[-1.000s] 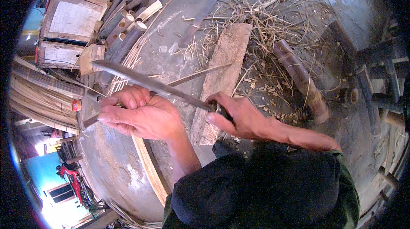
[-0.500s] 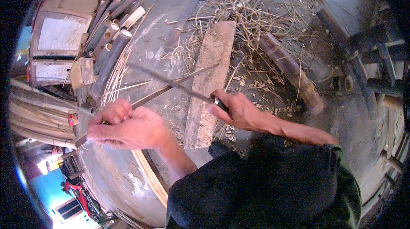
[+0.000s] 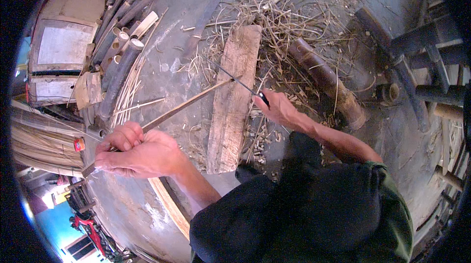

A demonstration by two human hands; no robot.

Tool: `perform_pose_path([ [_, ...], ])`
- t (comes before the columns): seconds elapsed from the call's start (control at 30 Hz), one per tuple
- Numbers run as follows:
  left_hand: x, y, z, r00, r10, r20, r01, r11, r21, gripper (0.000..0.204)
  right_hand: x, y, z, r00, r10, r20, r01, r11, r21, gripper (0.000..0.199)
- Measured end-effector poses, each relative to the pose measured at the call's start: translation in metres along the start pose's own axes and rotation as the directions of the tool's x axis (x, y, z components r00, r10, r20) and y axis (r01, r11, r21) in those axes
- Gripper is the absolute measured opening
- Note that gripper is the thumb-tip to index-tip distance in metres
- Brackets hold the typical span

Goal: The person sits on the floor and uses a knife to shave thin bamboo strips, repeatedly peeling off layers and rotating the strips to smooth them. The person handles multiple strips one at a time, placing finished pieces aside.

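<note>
My left hand (image 3: 142, 154) is closed round a long, narrow bamboo strip (image 3: 184, 109). One end of the strip sticks out past the left side of that hand; the other slants up to the right over a thick wooden board (image 3: 226, 138). In my right hand (image 3: 282, 110) is the dark handle of a long knife. Its thin blade (image 3: 239, 82) points up and to the left over the board, by the strip's far end. Whether the blade touches the strip I cannot tell.
Shavings (image 3: 274, 17) and small cut pieces (image 3: 267, 140) lie around the board. A thick bamboo pole (image 3: 324, 76) rests to the right. Bamboo poles (image 3: 128, 64), thin strips (image 3: 130, 97) and a bundle of long slats (image 3: 46, 138) are at left. Bamboo framework (image 3: 431, 59) stands at far right.
The knife blade has swung away from the left, up to the strip's far end over the board. My right hand has risen slightly. My left hand keeps its hold on the strip.
</note>
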State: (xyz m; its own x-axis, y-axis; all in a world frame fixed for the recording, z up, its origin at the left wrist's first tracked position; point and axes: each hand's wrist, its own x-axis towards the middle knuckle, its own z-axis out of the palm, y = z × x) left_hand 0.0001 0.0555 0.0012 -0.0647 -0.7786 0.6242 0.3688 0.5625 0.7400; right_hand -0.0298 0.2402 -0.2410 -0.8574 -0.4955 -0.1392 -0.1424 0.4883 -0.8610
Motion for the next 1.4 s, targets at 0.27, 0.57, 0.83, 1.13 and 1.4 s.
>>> perform_pose_path([
  [0.27, -0.001, 0.001, -0.003, 0.999, -0.039, 0.004, 0.039, 0.991, -0.13, 0.039, 0.007, 0.015, -0.009, 0.996, 0.089, -0.007, -0.089, 0.993, -0.076, 0.039],
  [0.57, -0.004, 0.006, -0.006, 0.985, -0.1, 0.137, 0.132, 0.961, -0.243, 0.041, -0.023, -0.11, -0.045, 0.963, -0.251, 0.102, 0.222, 0.947, 0.232, 0.036],
  [0.83, -0.011, 0.009, 0.006, 0.996, -0.088, -0.005, 0.085, 0.978, -0.19, 0.043, -0.032, -0.131, -0.038, 0.954, -0.221, 0.204, 0.165, 0.952, 0.258, 0.033],
  [1.13, -0.01, -0.005, 0.011, 0.994, -0.107, -0.031, 0.102, 0.987, -0.126, 0.041, -0.004, -0.06, -0.022, 0.989, -0.14, 0.045, 0.135, 0.986, 0.094, 0.027],
  [1.4, 0.0, 0.001, 0.001, 0.996, -0.082, -0.032, 0.077, 0.99, -0.118, 0.042, 0.008, -0.043, -0.003, 0.997, -0.067, 0.034, 0.065, 0.996, 0.066, 0.031],
])
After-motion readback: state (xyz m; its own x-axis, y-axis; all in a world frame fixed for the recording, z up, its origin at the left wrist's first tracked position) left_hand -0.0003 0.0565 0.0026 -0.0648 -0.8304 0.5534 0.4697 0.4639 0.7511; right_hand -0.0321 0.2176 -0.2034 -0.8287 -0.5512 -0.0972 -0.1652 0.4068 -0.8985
